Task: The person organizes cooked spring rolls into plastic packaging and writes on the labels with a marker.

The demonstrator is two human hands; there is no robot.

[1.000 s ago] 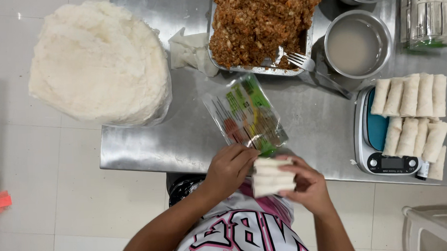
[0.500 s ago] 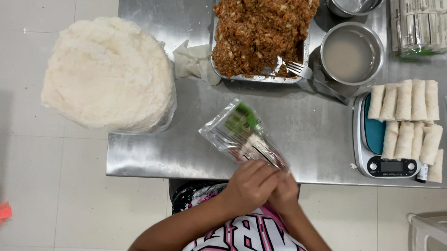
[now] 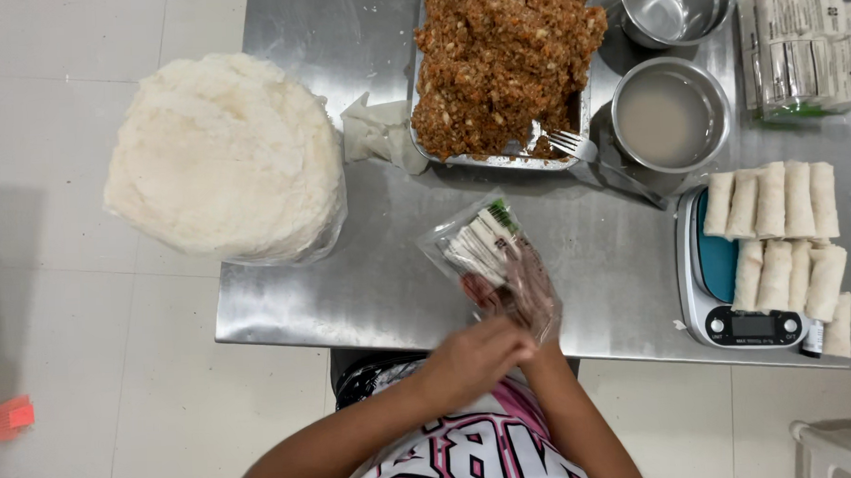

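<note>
A clear plastic bag (image 3: 534,312) lies on the steel table (image 3: 351,279) near its front edge. Several white rolls (image 3: 480,243) sit packed side by side at the bag's far end. My right hand (image 3: 514,291) is inside the bag and shows through the plastic. Its fingers are stretched out, with the tips against the near ends of the rolls. My left hand (image 3: 472,360) is closed at the bag's mouth, just off the table's front edge, and covers my right wrist.
A tall stack of round white wrappers (image 3: 225,156) overhangs the table's left end. At the back are a tray of brown minced filling (image 3: 504,67) with a fork (image 3: 573,145), a bowl of cloudy liquid (image 3: 671,117) and an empty steel bowl (image 3: 677,9). Finished rolls (image 3: 784,236) lie on a kitchen scale (image 3: 744,324).
A second ago my right hand held a stack of rolls outside the bag. The rolls are now deep inside it, and my right hand has followed them in.
</note>
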